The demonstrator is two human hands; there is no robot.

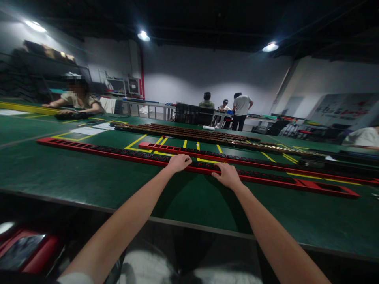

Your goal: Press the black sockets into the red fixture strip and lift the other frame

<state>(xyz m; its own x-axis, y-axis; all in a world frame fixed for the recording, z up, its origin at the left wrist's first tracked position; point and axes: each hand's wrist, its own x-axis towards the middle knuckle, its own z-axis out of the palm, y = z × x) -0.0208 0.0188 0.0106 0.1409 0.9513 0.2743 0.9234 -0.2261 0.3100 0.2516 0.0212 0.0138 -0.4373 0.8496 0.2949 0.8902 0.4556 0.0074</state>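
Observation:
A long red frame (pixel 136 158) lies across the green table, with black pieces set along its middle and bare slots near its left end. My left hand (pixel 179 162) rests on this frame left of centre, its fingers bent over the edge; whatever they pinch is too small to make out. To the right, my right hand (pixel 227 174) touches the same frame with thumb and fingers apart. A second red frame (pixel 237 160) with black pieces lies just behind, parallel to the first.
Brown and dark long bars (pixel 189 134) lie farther back on the table (pixel 89 177). Yellow tape marks its top. White papers (pixel 84 130) are at the left. A person (pixel 78 96) leans on the table at the left; others are at the back and far right.

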